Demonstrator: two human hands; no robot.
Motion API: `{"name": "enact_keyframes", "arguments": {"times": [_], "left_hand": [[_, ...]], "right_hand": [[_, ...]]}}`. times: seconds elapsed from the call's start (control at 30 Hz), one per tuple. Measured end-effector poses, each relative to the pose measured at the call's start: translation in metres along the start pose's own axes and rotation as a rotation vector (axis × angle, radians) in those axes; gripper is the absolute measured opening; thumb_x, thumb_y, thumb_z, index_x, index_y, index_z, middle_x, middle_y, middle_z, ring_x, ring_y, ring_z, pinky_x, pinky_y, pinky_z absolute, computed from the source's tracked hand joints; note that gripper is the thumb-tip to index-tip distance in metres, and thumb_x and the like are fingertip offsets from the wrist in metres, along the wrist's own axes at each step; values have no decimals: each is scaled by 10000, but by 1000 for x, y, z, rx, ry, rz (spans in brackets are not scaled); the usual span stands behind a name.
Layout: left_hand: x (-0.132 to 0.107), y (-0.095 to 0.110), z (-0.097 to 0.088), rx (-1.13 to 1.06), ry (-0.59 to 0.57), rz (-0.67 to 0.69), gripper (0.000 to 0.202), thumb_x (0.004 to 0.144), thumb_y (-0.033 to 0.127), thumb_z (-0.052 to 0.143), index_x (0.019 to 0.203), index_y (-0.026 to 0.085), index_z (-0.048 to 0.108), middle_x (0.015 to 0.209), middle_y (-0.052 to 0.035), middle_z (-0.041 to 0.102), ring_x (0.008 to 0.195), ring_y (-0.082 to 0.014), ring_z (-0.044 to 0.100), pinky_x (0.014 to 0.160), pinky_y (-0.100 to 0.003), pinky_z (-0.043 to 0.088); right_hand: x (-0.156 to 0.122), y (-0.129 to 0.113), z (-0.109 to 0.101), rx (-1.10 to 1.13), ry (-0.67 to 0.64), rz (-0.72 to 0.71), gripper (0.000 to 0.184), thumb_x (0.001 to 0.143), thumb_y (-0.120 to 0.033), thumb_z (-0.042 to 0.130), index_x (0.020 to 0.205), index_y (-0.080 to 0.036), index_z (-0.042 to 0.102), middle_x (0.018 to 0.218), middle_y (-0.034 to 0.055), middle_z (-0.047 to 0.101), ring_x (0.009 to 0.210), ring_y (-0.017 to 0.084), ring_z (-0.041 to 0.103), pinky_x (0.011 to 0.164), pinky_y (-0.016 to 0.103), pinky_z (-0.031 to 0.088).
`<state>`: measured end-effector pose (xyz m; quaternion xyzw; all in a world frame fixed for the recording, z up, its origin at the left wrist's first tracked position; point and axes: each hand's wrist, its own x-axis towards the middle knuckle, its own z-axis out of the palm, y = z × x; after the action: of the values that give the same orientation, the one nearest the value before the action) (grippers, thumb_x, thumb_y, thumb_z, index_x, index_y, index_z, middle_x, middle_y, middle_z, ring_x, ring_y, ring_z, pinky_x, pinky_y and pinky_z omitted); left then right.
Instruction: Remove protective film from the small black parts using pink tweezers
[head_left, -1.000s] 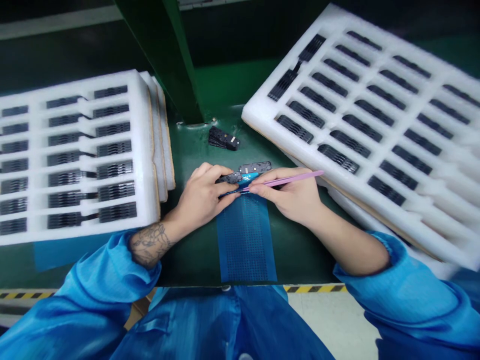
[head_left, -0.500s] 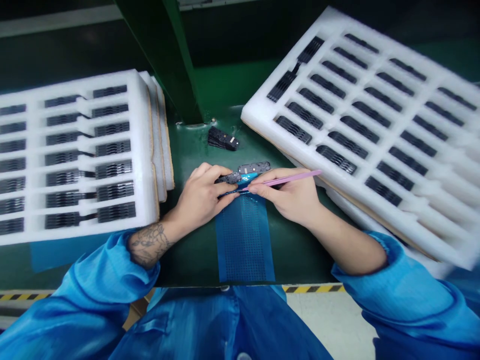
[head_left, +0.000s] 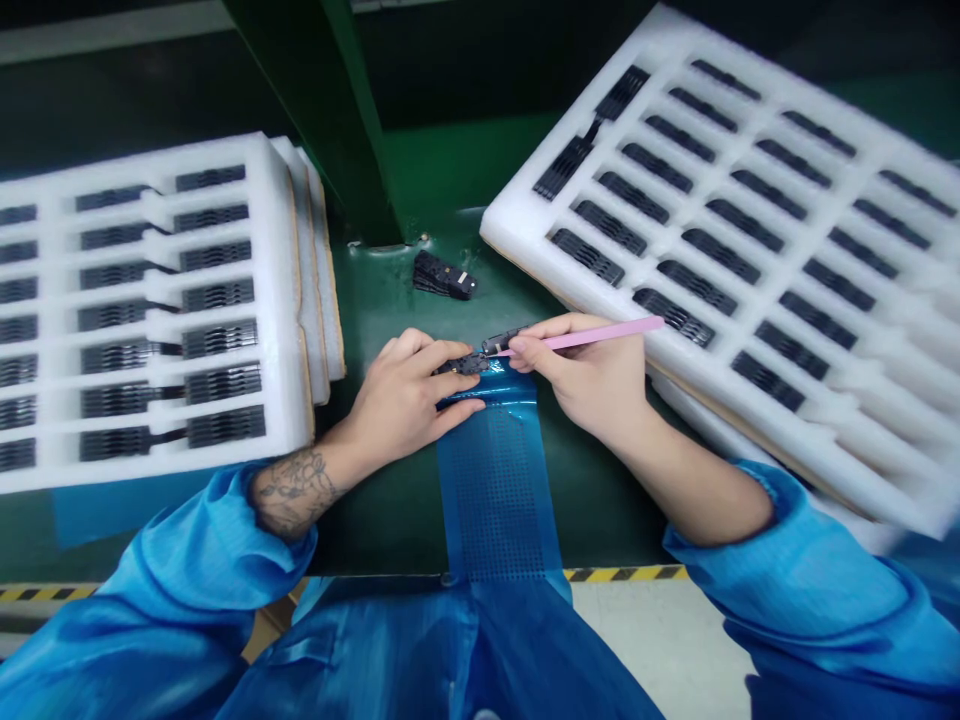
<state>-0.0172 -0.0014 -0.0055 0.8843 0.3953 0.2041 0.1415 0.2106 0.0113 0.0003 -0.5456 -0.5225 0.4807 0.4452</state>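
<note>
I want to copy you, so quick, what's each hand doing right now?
Left hand: closed, holding a small black part against the blue film strip.
Right hand: closed, holding pink tweezers.

The tips of the slim pink tweezers are hidden behind the right hand's fingers, and the left hand's fingers cover part of a small black component. The white foam tray at right blurs and runs off the right edge; the stacked white foam trays at left are cut off by the left edge. The marks on the blue dotted film strip are too small to tell.
</note>
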Motion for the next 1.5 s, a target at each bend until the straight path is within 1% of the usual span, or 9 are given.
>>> {"name": "enact_keyframes", "arguments": {"times": [0.3, 0.73, 1.03, 1.13, 1.2, 1.3, 1.37, 1.43, 1.5], "left_hand": [[0, -1, 1, 1, 12, 9, 253, 926, 442, 686, 1056, 244, 775, 1239, -45, 696, 1006, -224, 574, 864, -404, 507], [0, -1, 1, 0, -16, -11, 243, 923, 435, 689, 1062, 255, 776, 1255, -59, 686, 1021, -230, 568, 871, -410, 492], [0, -1, 1, -8, -2, -4, 246, 926, 438, 685, 1050, 246, 776, 1249, -59, 689, 1006, -226, 566, 862, -408, 498], [0, -1, 1, -6, -10, -5, 250, 924, 439, 686, 1059, 248, 774, 1253, -60, 686, 1010, -230, 566, 861, -407, 495], [0, -1, 0, -4, -8, 0, 252, 926, 441, 683, 1061, 248, 772, 1252, -58, 685, 1012, -232, 565, 862, -408, 495], [0, -1, 0, -4, -10, 1, 251, 929, 440, 677, 1061, 248, 770, 1258, -58, 680, 1015, -233, 564, 864, -408, 494], [0, -1, 0, -5, -21, -1, 250, 930, 439, 677, 1065, 249, 769, 1267, -60, 676, 1024, -234, 565, 867, -408, 492], [0, -2, 0, -6, -32, 0, 256, 931, 439, 675, 1078, 250, 766, 1272, -63, 674, 1030, -234, 566, 871, -410, 490], [0, -2, 0, -7, -32, 3, 258, 932, 440, 673, 1088, 256, 765, 1273, -60, 672, 1029, -234, 563, 875, -413, 489]], "right_hand": [[0, -3, 4, -29, -11, 18, 202, 778, -362, 837, 773, -177, 755, 704, 42, 757, 634, 171, 717, 594, 282, 593], [1, 0, 5, -39, -21, -17, 204, 784, -369, 838, 789, -181, 759, 728, 47, 760, 661, 184, 726, 613, 305, 590], [0, 1, 3, -73, -21, -34, 196, 796, -373, 829, 786, -189, 762, 749, 49, 762, 669, 180, 716, 603, 298, 574], [1, 1, 2, -35, -23, -24, 228, 787, -414, 836, 782, -201, 757, 731, 44, 758, 657, 183, 718, 603, 304, 586], [0, 1, 1, 56, -26, -32, 270, 783, -473, 832, 803, -215, 753, 693, 31, 747, 609, 180, 707, 581, 315, 591], [-1, 0, -1, 168, -9, -111, 360, 808, -592, 764, 841, -234, 745, 590, 4, 690, 511, 180, 665, 510, 329, 559], [-2, -1, -2, 96, 22, -202, 353, 877, -596, 687, 887, -248, 747, 599, 5, 687, 532, 186, 671, 532, 345, 555], [-1, -1, -3, -102, -26, -342, 261, 935, -508, 655, 939, -265, 753, 760, 34, 762, 691, 207, 724, 666, 378, 582], [1, 1, -2, -340, -150, -517, 151, 939, -405, 679, 950, -275, 754, 982, 46, 800, 889, 228, 733, 787, 407, 561]]}}
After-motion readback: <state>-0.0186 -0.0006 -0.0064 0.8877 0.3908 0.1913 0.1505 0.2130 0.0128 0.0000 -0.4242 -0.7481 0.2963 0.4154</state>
